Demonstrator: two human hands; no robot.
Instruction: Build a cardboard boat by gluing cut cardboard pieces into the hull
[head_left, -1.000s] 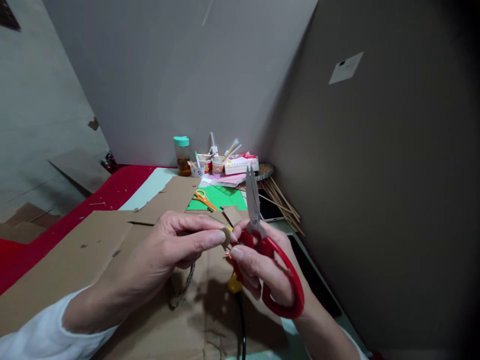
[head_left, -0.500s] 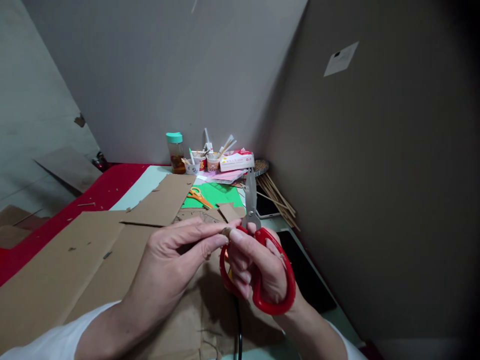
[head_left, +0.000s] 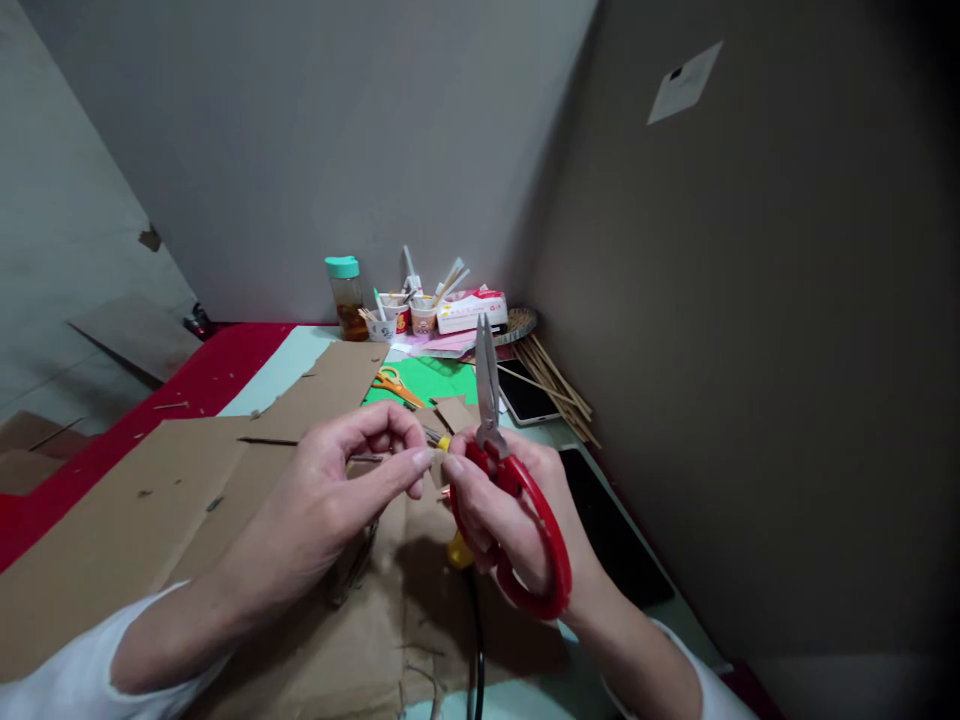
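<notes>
Red-handled scissors [head_left: 489, 390] point upward in my right hand [head_left: 517, 500], whose fingers wrap round the handles; the blades are almost together. My left hand [head_left: 352, 480] is closed in a pinch, its thumb tip close to my right thumb and fingertips. Whatever small piece lies between the fingertips is too small to make out. Behind and below the hands, partly hidden, is a yellow tool [head_left: 459, 550] with a black cord [head_left: 476, 630]. Cardboard [head_left: 300, 640] lies under both hands.
Orange scissors [head_left: 397, 387] rest on green sheets [head_left: 439, 378]. At the back stand a teal-lidded bottle [head_left: 346, 300], cups [head_left: 424, 318] of sticks and a red-white box [head_left: 472, 312]. Wooden sticks [head_left: 562, 385], a phone [head_left: 529, 392] and a black tablet-like slab [head_left: 615, 530] lie right.
My left fingers have curled and drawn slightly away from the right hand. The brown piece seen between the fingertips no longer shows clearly. The scissors have shifted a little left and turned.
</notes>
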